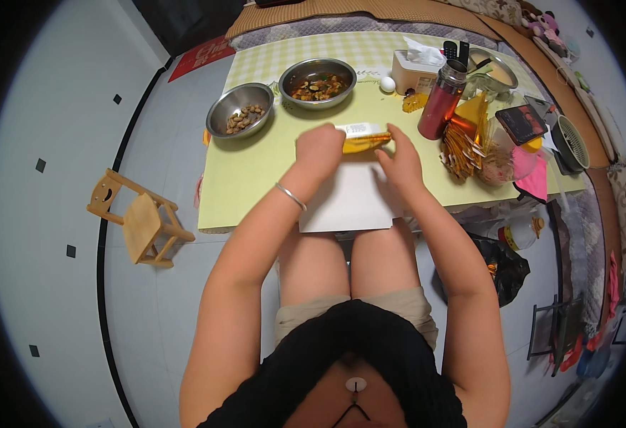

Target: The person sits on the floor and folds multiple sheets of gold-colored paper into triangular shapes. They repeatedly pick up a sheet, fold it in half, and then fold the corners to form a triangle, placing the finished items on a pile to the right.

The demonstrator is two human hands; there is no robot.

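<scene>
Between my hands is a small gold-yellow packet (365, 145) with a white printed strip along its far side. My left hand (320, 151), with a silver bangle at the wrist, is closed on the packet's left end; its fingertips are hidden. At the other end, my right hand (403, 161) grips the packet between thumb and fingers. Below them a white sheet or board (348, 200) lies on the table's near edge and sticks out over my lap.
On the table (248, 192) stand a steel bowl of peanuts (216, 118) and a steel bowl of food (284, 80). Rightward are an egg (388, 84), a tissue box (407, 75), a red flask (438, 107), gold packets (459, 153) and a phone (521, 124). A wooden chair (144, 222) stands left.
</scene>
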